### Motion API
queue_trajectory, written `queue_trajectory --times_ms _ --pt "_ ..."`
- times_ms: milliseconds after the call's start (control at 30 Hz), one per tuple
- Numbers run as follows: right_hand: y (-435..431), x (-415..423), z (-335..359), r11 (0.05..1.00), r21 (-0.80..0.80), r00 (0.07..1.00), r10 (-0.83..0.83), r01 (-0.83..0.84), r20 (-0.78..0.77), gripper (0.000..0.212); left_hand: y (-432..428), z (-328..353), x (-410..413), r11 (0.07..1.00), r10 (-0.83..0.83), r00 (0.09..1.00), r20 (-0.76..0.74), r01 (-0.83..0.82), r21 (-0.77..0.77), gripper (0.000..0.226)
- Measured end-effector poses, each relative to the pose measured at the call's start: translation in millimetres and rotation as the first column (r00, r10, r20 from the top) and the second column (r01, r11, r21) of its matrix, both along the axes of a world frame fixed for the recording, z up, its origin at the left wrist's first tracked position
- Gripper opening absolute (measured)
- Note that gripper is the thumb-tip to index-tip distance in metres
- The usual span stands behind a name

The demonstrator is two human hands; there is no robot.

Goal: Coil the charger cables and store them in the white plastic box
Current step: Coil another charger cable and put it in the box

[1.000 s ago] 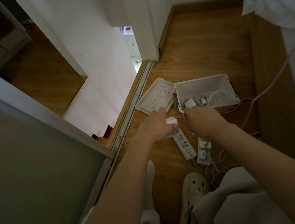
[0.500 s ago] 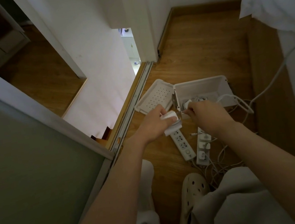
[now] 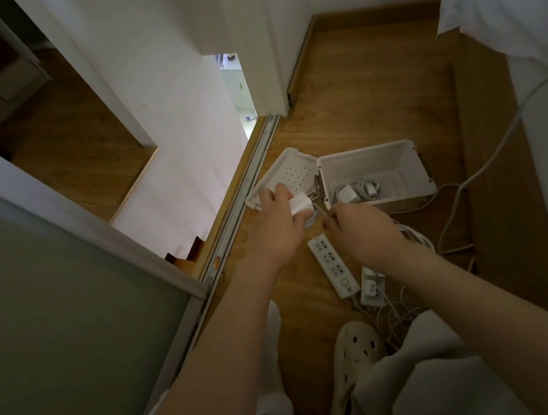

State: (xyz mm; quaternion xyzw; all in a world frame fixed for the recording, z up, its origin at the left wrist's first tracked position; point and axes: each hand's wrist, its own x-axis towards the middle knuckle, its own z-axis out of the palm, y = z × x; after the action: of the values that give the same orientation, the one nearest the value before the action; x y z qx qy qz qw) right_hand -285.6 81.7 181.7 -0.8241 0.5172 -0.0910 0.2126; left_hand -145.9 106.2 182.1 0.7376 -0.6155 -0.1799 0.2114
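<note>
My left hand [image 3: 277, 227] grips a white charger brick [image 3: 300, 203] with its prongs pointing right, and coiled cable shows under the fingers. My right hand [image 3: 359, 228] pinches the thin white cable [image 3: 320, 209] just right of the brick. Behind both hands the white plastic box [image 3: 400, 154] stands open on the wooden floor, with a coiled charger [image 3: 348, 194] and another coiled cable [image 3: 369, 186] inside. Its perforated lid [image 3: 290, 170] hangs open to the left.
Two white power strips [image 3: 333, 269] [image 3: 372, 286] lie on the floor below my hands, with loose white cables [image 3: 399, 312] tangled beside them. A thick cable [image 3: 488, 167] runs up to the right. A sliding-door track [image 3: 246, 190] is left, my clog [image 3: 357, 345] below, bedding at right.
My left hand has turned the charger brick so its prongs face right. My right hand came back from the box's edge toward the brick, now pinching the cable close to it.
</note>
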Motion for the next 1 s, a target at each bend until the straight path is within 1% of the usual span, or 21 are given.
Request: queue_trajectory --times_ms 67,133,200,267,333,367,433,467,500,533,600,633,700,733,767,800,833,867,900,933,1000 --pt "1 4 -4 0.998 0.052 1.000 -0.023 0.024 -0.019 0.026 0 -2 -5 0.997 0.017 0.997 0.075 -0.011 -0.071 0.031" --pt "-2 5 -3 0.983 0.183 0.999 -0.030 0.026 0.019 0.027 -2 -4 -9 0.991 0.048 0.991 0.122 -0.032 -0.130 0.033" --pt "-5 3 2 0.953 0.303 0.998 0.007 -0.025 0.059 0.027 -3 -5 -13 0.983 0.099 0.988 0.116 -0.079 -0.166 0.034" --pt "-7 1 8 0.936 0.349 0.993 0.004 -0.047 0.121 0.023 -6 -4 -16 0.970 0.168 0.985 0.029 -0.160 -0.184 0.033" --pt "-5 1 11 0.941 0.338 0.980 -0.051 -0.017 0.192 0.019 -9 0 -20 0.952 0.233 0.967 -0.106 -0.249 -0.177 0.031" --pt "-2 1 11 0.952 0.305 0.975 -0.072 0.005 0.209 0.017 -12 2 -22 0.943 0.259 0.951 -0.171 -0.287 -0.170 0.030" --pt "6 2 11 0.988 0.142 0.985 -0.079 0.057 0.154 0.019 -17 8 -25 0.914 0.313 0.882 -0.351 -0.381 -0.143 0.025" --pt "11 2 11 0.996 0.035 0.992 -0.079 0.076 0.100 0.020 -20 11 -26 0.891 0.353 0.813 -0.464 -0.443 -0.099 0.025" --pt "15 3 10 0.996 -0.044 0.993 -0.077 0.081 0.088 0.022 -23 14 -26 0.865 0.395 0.724 -0.565 -0.500 -0.035 0.025" --pt "19 5 9 0.995 -0.071 0.990 -0.065 0.075 0.128 0.024 -26 16 -26 0.841 0.436 0.641 -0.632 -0.539 0.033 0.024" --pt "23 8 7 0.999 0.027 0.950 -0.046 0.040 0.308 0.025 -27 17 -28 0.813 0.480 0.501 -0.720 -0.562 0.151 0.024" --pt "23 10 6 0.994 0.111 0.908 -0.062 0.018 0.414 0.024 -27 18 -30 0.812 0.470 0.397 -0.788 -0.544 0.211 0.027" --pt "22 12 7 0.975 0.221 0.835 -0.099 -0.028 0.541 0.024 -27 22 -30 0.840 0.406 0.110 -0.907 -0.436 0.323 0.038" --pt "22 11 7 0.974 0.220 0.826 -0.086 -0.047 0.557 0.026 -26 26 -28 0.855 0.363 -0.050 -0.931 -0.379 0.354 0.041" --pt "22 9 8 0.983 0.173 0.840 -0.040 -0.065 0.541 0.028 -26 29 -26 0.862 0.326 -0.201 -0.924 -0.338 0.378 0.040" --pt "22 6 9 0.992 0.094 0.871 0.027 -0.083 0.490 0.030 -26 32 -23 0.858 0.300 -0.307 -0.903 -0.327 0.397 0.036" --pt "23 5 9 0.994 0.014 0.901 0.095 -0.111 0.423 0.031 -25 35 -20 0.851 0.275 -0.373 -0.886 -0.335 0.405 0.030" --pt "24 4 10 0.989 -0.033 0.918 0.147 -0.145 0.367 0.030 -24 38 -17 0.837 0.263 -0.402 -0.877 -0.357 0.415 0.025" --pt "24 3 10 0.984 -0.038 0.926 0.177 -0.174 0.335 0.030 -23 39 -14 0.819 0.261 -0.416 -0.871 -0.382 0.428 0.025" --pt "22 2 9 0.981 -0.013 0.924 0.187 -0.194 0.333 0.030 -22 40 -10 0.809 0.246 -0.456 -0.856 -0.389 0.440 0.028" --pt "15 0 7 0.976 0.067 0.904 0.166 -0.209 0.393 0.027 -17 43 -4 0.823 0.187 -0.624 -0.759 -0.322 0.467 0.035"
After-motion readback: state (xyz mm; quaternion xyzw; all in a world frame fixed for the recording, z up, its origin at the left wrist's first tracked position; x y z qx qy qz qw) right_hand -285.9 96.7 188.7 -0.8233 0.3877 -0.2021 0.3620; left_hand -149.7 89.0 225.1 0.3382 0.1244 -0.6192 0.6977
